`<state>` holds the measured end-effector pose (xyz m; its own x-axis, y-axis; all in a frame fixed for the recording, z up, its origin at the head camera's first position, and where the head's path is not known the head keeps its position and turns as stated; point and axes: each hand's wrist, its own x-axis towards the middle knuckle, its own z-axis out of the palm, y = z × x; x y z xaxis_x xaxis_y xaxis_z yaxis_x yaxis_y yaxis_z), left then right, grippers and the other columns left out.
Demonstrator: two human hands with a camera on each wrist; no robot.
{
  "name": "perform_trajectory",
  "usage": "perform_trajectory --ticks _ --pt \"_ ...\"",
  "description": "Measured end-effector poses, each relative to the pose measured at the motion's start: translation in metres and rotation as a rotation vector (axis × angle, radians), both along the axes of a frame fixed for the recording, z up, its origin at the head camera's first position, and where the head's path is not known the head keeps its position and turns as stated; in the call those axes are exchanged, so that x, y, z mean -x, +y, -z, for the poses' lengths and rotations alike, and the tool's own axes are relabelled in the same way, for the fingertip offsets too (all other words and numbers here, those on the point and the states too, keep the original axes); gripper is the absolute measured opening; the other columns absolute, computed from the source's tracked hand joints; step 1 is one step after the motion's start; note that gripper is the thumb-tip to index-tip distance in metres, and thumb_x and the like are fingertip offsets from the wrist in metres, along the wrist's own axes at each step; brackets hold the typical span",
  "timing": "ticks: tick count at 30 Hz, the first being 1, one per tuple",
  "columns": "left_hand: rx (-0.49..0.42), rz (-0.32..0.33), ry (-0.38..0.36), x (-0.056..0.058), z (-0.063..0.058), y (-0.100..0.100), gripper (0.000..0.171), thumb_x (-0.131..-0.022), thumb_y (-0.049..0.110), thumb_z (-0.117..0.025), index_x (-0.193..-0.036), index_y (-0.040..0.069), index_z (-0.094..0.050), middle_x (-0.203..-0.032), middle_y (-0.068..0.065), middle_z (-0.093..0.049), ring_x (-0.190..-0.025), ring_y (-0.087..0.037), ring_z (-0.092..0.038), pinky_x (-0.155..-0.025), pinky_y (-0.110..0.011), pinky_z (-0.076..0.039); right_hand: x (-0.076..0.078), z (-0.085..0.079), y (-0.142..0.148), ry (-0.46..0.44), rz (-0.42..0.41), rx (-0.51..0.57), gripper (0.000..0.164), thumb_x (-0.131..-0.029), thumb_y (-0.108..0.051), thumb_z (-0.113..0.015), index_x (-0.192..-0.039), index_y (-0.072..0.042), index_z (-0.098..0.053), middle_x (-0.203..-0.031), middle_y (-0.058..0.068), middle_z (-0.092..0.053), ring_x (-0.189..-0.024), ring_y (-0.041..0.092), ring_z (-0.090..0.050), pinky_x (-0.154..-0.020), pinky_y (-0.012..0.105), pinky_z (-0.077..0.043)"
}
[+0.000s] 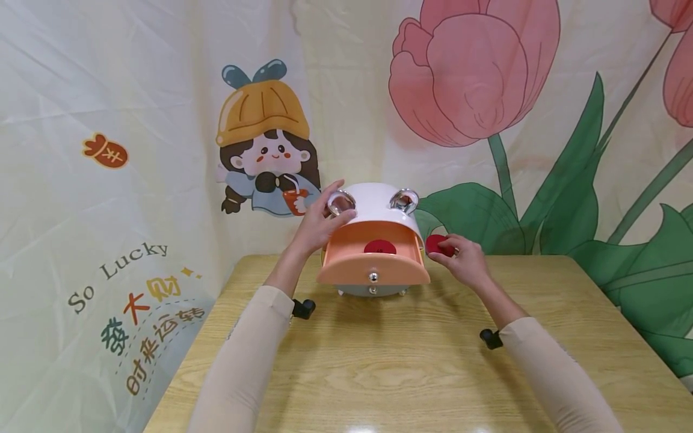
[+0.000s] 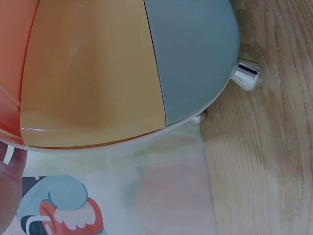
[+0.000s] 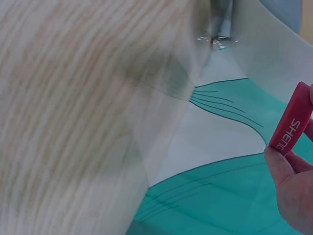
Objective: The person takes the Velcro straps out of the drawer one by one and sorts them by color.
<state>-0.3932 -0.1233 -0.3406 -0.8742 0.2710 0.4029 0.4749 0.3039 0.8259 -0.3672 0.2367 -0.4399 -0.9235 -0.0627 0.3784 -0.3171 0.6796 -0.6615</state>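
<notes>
A small dome-shaped drawer cabinet (image 1: 373, 203) with a white shell and two silver ring ears stands on the table. Its orange top drawer (image 1: 373, 269) is pulled out, and a red disc (image 1: 380, 247) with small dark marks lies inside. My left hand (image 1: 319, 224) grips the cabinet by its left ear, thumb on the white top; only part of that hand shows in the left wrist view. Beside the cabinet's right side, my right hand (image 1: 462, 258) pinches a second red disc (image 1: 437, 245), raised above the table. White lettering runs along this disc's thick edge (image 3: 289, 125) in the right wrist view.
Below the orange drawer sit a yellow drawer (image 2: 93, 73) and a blue-grey one (image 2: 195, 58), both closed. Silver feet (image 2: 247, 75) support the cabinet. The wooden table (image 1: 379, 361) ends at a printed curtain (image 1: 352, 90) behind it.
</notes>
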Motion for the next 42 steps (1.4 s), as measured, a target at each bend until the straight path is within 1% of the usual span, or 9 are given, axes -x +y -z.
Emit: perform_trajectory --ticks 3,8,11,17,23,25,31,39,42 --pt "0.004 0.003 -0.006 -0.001 -0.001 0.000 0.076 -0.097 0.027 -0.075 -0.162 0.029 -0.036 -0.154 -0.012 -0.049 -0.139 -0.034 -0.049 -0.115 -0.056 -0.044 0.001 0.006 -0.001 -0.024 0.005 -0.007 0.041 -0.092 -0.029 -0.082 -0.120 0.000 -0.074 -0.139 0.023 -0.062 -0.120 0.043 -0.059 -0.090 0.053 -0.061" --pt "-0.006 -0.005 0.013 0.010 0.009 -0.003 0.076 -0.096 0.032 -0.076 -0.161 0.035 -0.037 -0.153 -0.009 -0.050 -0.136 -0.033 -0.052 -0.113 -0.056 -0.046 0.004 0.012 -0.002 -0.037 0.003 -0.021 0.037 -0.092 -0.028 -0.082 -0.115 -0.001 -0.074 -0.122 0.019 -0.070 -0.106 0.037 -0.062 -0.085 0.048 -0.062" --pt "-0.009 -0.009 0.032 0.015 0.014 -0.005 0.076 -0.095 0.036 -0.077 -0.160 0.035 -0.038 -0.150 -0.006 -0.052 -0.133 -0.031 -0.054 -0.111 -0.056 -0.048 0.005 0.017 -0.001 -0.056 0.002 -0.032 0.036 -0.092 -0.028 -0.082 -0.114 -0.001 -0.074 -0.117 0.018 -0.071 -0.103 0.036 -0.063 -0.084 0.047 -0.062" --pt "0.000 -0.012 0.058 0.017 0.017 -0.007 0.079 -0.093 0.044 -0.078 -0.161 0.031 -0.038 -0.148 -0.004 -0.054 -0.134 -0.028 -0.053 -0.111 -0.056 -0.048 0.008 0.027 0.001 -0.115 0.007 -0.037 0.036 -0.092 -0.027 -0.081 -0.117 -0.002 -0.074 -0.117 0.018 -0.071 -0.106 0.036 -0.061 -0.086 0.046 -0.060" --pt "-0.005 -0.008 0.062 0.018 0.018 -0.007 0.076 -0.093 0.043 -0.077 -0.159 0.040 -0.039 -0.148 -0.004 -0.054 -0.134 -0.028 -0.054 -0.110 -0.056 -0.049 0.009 0.033 0.001 -0.165 0.011 -0.021 0.035 -0.091 -0.029 -0.082 -0.114 -0.003 -0.074 -0.112 0.017 -0.072 -0.102 0.034 -0.059 -0.083 0.041 -0.058" --pt "-0.006 -0.007 0.061 0.017 0.018 -0.007 0.076 -0.093 0.043 -0.077 -0.159 0.040 -0.039 -0.148 -0.004 -0.054 -0.133 -0.028 -0.054 -0.110 -0.055 -0.049 0.010 0.036 0.001 -0.181 0.009 -0.017 0.034 -0.091 -0.030 -0.082 -0.112 -0.004 -0.074 -0.111 0.016 -0.072 -0.100 0.033 -0.059 -0.082 0.039 -0.057" --pt "0.002 -0.012 0.060 0.018 0.018 -0.005 0.079 -0.093 0.043 -0.077 -0.161 0.031 -0.038 -0.148 -0.005 -0.054 -0.132 -0.030 -0.055 -0.110 -0.056 -0.049 0.015 0.044 0.003 -0.207 0.006 -0.014 0.032 -0.092 -0.028 -0.082 -0.112 -0.004 -0.075 -0.111 0.016 -0.072 -0.100 0.033 -0.060 -0.087 0.043 -0.058" --pt "0.010 -0.019 0.058 0.018 0.016 -0.004 0.075 -0.093 0.046 -0.077 -0.157 0.043 -0.040 -0.150 -0.003 -0.052 -0.132 -0.030 -0.054 -0.109 -0.057 -0.049 0.017 0.050 0.004 -0.237 0.003 -0.023 0.031 -0.092 -0.022 -0.081 -0.114 -0.001 -0.075 -0.111 0.017 -0.073 -0.098 0.032 -0.060 -0.092 0.047 -0.058" --pt "0.008 -0.016 0.067 0.019 0.016 -0.004 0.076 -0.093 0.046 -0.077 -0.159 0.039 -0.039 -0.150 -0.004 -0.053 -0.132 -0.030 -0.055 -0.109 -0.057 -0.049 0.017 0.051 0.003 -0.246 0.002 -0.025 0.027 -0.091 -0.019 -0.082 -0.111 -0.002 -0.075 -0.108 0.016 -0.073 -0.095 0.031 -0.060 -0.089 0.045 -0.058"
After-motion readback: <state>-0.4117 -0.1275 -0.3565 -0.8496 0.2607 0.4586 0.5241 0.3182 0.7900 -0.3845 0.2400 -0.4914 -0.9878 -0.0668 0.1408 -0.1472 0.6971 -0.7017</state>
